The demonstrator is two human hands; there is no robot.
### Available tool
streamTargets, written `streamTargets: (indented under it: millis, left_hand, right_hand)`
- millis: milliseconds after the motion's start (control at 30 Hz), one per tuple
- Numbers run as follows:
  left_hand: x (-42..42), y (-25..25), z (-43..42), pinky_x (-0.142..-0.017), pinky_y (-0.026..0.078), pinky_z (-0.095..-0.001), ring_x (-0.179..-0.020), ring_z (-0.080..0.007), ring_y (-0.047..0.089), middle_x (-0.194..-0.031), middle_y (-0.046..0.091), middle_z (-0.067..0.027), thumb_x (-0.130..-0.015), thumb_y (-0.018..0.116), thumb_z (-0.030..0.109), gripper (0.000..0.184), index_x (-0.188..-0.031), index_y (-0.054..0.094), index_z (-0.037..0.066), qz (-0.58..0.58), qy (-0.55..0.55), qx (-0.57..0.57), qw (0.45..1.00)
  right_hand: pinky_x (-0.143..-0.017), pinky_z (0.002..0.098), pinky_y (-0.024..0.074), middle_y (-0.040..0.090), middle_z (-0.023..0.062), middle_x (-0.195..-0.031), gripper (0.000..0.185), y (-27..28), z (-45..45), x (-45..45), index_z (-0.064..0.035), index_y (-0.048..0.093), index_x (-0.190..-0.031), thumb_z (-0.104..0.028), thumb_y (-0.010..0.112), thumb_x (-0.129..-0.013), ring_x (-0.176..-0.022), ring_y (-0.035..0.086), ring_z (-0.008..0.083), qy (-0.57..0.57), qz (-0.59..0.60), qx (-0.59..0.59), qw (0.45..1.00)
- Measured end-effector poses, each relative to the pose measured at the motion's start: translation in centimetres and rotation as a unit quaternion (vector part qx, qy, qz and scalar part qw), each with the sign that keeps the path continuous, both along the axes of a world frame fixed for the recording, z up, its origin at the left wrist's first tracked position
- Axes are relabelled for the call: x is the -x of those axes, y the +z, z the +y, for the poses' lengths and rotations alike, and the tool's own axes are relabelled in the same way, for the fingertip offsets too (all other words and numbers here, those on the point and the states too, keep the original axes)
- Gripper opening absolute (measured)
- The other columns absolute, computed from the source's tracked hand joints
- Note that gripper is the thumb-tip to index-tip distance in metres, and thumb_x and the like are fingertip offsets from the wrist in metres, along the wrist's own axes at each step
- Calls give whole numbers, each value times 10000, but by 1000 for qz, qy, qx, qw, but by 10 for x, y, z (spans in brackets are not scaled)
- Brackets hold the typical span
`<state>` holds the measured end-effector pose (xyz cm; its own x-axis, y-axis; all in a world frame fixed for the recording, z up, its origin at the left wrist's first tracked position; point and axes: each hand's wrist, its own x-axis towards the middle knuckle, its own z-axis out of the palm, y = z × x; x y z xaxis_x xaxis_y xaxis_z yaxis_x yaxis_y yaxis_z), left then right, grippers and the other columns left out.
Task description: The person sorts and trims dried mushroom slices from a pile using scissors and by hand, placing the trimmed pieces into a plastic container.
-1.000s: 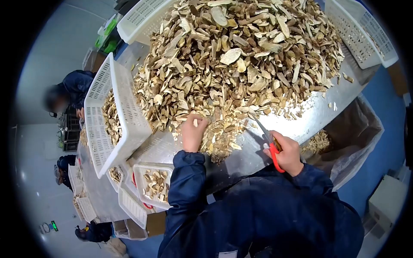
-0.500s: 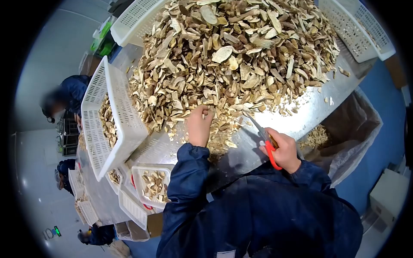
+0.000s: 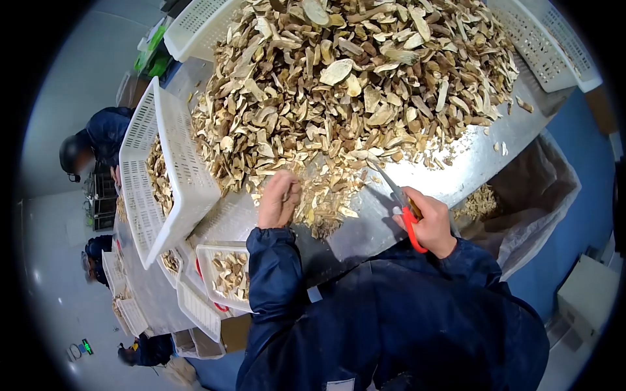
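A large heap of dried, sliced pieces (image 3: 352,85) covers the metal table (image 3: 372,225). My left hand (image 3: 280,199) is at the heap's near edge with its fingers curled together; what they hold, if anything, is hidden. Small pieces and crumbs (image 3: 323,202) lie just right of it. My right hand (image 3: 427,221) grips red-handled scissors (image 3: 411,225), whose blades point up and left toward the heap's edge.
A tall white basket (image 3: 173,176) of pieces stands left, with a small white tray (image 3: 228,277) below it. More baskets (image 3: 544,49) stand behind. A lined bin (image 3: 521,215) is at right. Co-workers (image 3: 104,140) are at far left.
My left hand reached a little up and right, then came back down and left with its fingers curled. My right hand has stayed nearly in place with the scissors.
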<state>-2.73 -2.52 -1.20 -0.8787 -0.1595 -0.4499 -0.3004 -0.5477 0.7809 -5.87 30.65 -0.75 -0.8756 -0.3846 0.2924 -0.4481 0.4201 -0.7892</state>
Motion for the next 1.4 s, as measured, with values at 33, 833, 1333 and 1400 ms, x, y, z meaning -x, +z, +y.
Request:
streamTargets:
  millis: [33, 833, 1333, 1400]
  left_hand:
    - [5, -3, -2, -562, 419, -255, -634, -157, 512, -691, 553, -28, -830, 661, 158, 151, -913, 632, 35, -22, -56, 80, 995]
    - [-6, 15, 10, -430, 282, -162, -519, -59, 352, -714, 449, 17, -934, 517, 111, 65, -949, 557, 61, 39, 61, -122, 990]
    - [3, -14, 68, -571, 462, -336, -651, -219, 606, -818, 625, -83, -851, 654, 159, 137, -924, 652, 43, 127, -111, 550, 818]
    - [1, -2, 59, -527, 398, -253, -603, -119, 530, -751, 574, -17, -873, 643, 160, 128, -936, 642, 49, -54, -119, 300, 945]
  right_hand:
    - [-513, 359, 437, 549, 111, -622, 488, 1, 0, 0, -39, 620, -1092, -196, 811, -671, -529, 557, 269, 0, -1, -4, 1000]
    - [-518, 360, 439, 539, 115, -619, 458, 2, -1, -1, -38, 623, -1087, -164, 799, -683, -539, 554, 275, -12, -1, -2, 1000]
    - [-532, 356, 443, 559, 115, -641, 481, -1, -1, -3, -40, 625, -1103, -159, 804, -673, -554, 562, 277, -6, 2, -12, 1000]
    - [-534, 355, 444, 566, 116, -652, 487, -2, 0, -3, -42, 625, -1105, -164, 808, -671, -562, 566, 276, -3, -2, -6, 1000]
